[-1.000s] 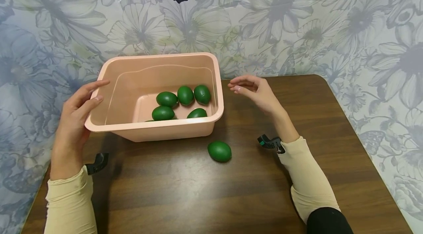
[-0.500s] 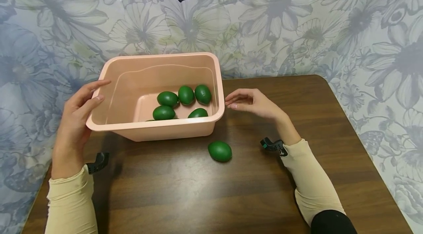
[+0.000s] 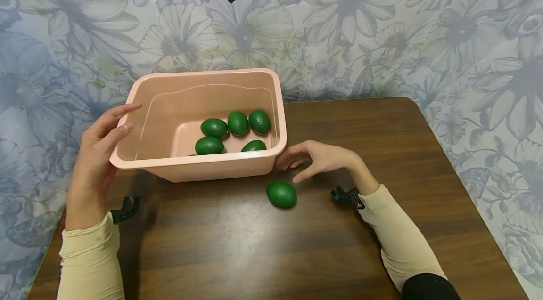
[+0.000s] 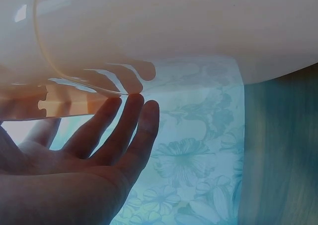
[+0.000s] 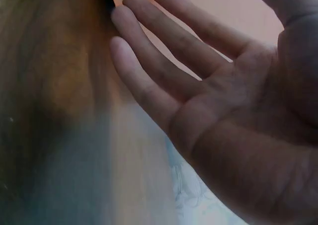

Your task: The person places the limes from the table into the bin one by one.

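In the head view a pale pink plastic bin stands at the back left of the table. My left hand grips its left end, thumb and a finger at the rim; the left wrist view shows the other fingers beneath the rim, by the outer wall. Several glossy dark green, egg-shaped fruits lie inside, some partly hidden by the near wall. One more such green fruit lies on the table before the bin. Just behind and right of it hovers my right hand, fingers loosely bent, holding nothing.
The brown wooden table has a rounded far right corner. A wall with flower-patterned covering rises right behind the bin and table. Black straps with small devices sit at both wrists.
My right hand first moved left to the bin's right side, then came down and nearer, towards the fruit on the table. The left hand and bin stay put.
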The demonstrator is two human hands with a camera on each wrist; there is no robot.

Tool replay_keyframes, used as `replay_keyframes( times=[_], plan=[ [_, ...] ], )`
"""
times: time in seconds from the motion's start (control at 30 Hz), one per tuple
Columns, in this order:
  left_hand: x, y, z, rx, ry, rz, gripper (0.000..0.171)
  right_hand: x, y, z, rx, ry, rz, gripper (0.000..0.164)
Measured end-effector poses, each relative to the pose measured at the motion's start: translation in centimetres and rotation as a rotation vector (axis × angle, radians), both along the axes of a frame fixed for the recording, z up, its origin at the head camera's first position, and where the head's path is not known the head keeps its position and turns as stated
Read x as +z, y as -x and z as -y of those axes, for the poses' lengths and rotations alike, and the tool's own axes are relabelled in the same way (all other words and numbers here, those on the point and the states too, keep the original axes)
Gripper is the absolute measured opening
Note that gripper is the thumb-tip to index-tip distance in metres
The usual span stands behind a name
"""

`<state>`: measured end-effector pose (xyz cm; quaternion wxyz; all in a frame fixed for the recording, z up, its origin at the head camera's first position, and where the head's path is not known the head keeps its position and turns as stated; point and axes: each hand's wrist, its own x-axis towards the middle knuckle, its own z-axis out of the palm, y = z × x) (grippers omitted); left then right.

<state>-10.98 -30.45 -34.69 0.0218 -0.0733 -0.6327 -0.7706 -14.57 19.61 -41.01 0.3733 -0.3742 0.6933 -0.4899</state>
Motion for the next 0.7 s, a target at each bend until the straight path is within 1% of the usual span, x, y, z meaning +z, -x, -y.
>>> replay_keyframes(
  times=[0.13,0.3,0.4,0.6,0.7],
  plan=[
    [-0.1,0.0,-0.1,0.002,0.002,-0.002,0.045,0.0,-0.4,0.5,0.054,-0.03,0.008,0.065],
    [-0.1,0.1,-0.1,-0.005,-0.002,-0.009,0.045,-0.2,-0.9,1.3,0.112,-0.067,-0.012,0.07],
    [-0.1,0.2,0.0,0.0,-0.001,-0.015,0.045,-0.2,-1.1,1.8,0.125,-0.086,-0.044,0.072],
    [-0.2,0.2,0.1,0.003,-0.001,-0.023,0.044,-0.4,-1.5,2.7,0.15,-0.103,-0.094,0.072],
    [-0.2,0.2,0.1,0.005,0.001,-0.02,0.044,-0.6,-1.7,3.2,0.158,-0.116,-0.135,0.07]
  ],
)
